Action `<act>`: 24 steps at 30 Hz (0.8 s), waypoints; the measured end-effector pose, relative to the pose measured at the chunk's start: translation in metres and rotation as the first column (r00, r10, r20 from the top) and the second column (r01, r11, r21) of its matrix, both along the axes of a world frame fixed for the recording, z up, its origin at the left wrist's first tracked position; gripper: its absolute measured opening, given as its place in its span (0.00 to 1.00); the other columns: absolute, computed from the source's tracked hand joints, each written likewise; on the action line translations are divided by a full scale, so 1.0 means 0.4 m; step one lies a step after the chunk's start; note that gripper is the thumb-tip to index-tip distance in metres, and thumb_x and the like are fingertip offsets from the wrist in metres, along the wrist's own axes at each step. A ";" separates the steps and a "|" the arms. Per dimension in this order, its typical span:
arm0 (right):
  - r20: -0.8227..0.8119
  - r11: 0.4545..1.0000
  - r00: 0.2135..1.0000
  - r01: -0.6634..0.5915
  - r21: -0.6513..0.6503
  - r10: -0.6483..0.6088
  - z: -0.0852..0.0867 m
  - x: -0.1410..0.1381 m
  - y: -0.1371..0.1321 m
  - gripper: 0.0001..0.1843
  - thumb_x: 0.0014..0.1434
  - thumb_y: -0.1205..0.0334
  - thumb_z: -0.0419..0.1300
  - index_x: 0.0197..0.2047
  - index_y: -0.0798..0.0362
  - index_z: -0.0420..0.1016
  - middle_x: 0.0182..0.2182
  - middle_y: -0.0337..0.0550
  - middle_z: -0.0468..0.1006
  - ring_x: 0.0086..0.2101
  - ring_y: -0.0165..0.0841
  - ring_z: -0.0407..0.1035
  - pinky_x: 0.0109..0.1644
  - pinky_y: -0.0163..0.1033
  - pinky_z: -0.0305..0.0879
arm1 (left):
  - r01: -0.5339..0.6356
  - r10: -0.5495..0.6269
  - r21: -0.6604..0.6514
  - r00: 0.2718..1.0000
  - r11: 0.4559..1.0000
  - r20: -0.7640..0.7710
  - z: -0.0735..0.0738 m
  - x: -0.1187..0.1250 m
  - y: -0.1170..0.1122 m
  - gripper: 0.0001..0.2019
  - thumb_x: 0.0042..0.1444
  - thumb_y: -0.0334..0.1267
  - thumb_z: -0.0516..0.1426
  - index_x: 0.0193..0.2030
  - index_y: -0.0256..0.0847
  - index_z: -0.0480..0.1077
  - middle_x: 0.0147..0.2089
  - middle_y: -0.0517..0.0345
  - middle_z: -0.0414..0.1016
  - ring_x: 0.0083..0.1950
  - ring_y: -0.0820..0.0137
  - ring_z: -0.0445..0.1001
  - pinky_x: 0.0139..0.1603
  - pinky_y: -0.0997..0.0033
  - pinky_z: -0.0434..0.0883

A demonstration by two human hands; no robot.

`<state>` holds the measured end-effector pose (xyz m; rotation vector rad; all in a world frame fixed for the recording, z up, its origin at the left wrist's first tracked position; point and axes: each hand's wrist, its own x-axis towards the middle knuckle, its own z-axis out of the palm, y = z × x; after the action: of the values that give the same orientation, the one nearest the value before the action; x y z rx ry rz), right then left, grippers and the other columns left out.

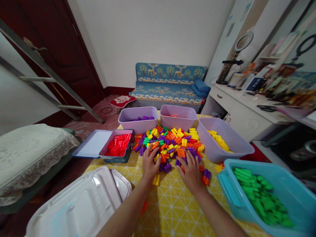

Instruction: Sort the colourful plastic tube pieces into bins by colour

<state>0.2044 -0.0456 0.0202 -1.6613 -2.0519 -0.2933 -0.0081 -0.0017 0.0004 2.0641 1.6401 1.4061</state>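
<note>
A heap of small plastic blocks [170, 141] in red, orange, yellow, green and purple lies on the yellow patterned tablecloth [170, 204]. My left hand [149, 163] rests palm down at the heap's near left edge, fingers spread over the blocks. My right hand [190, 171] lies flat at the near right edge, fingers stretched onto purple and orange blocks. Neither hand is closed round a block. A yellow block [156, 180] sits by my left wrist, and orange and purple blocks [205, 177] lie beside my right hand.
A small tin [118, 146] of red blocks stands left with its lid open. Behind the heap stand lilac tubs: one with purple blocks [138, 118], one with orange [178, 117], one with yellow [222, 140]. A blue tub [266, 194] holds green blocks. A white lid [81, 204] lies near left.
</note>
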 end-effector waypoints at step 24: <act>0.052 0.994 0.998 0.042 -0.104 -0.037 0.012 -0.034 -0.019 0.20 0.62 0.54 0.55 0.57 0.40 0.72 0.69 0.45 0.52 0.67 0.43 0.45 0.66 0.59 0.45 | 0.000 -0.001 -0.044 1.000 0.999 -0.024 0.023 0.005 -0.006 0.19 0.61 0.37 0.54 0.59 0.51 0.69 0.69 0.51 0.57 0.68 0.57 0.59 0.65 0.46 0.62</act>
<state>0.1909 -0.0534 0.0250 -1.7755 -2.1054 -0.2457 -0.0061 -0.0043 0.0097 2.0650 1.6643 1.3373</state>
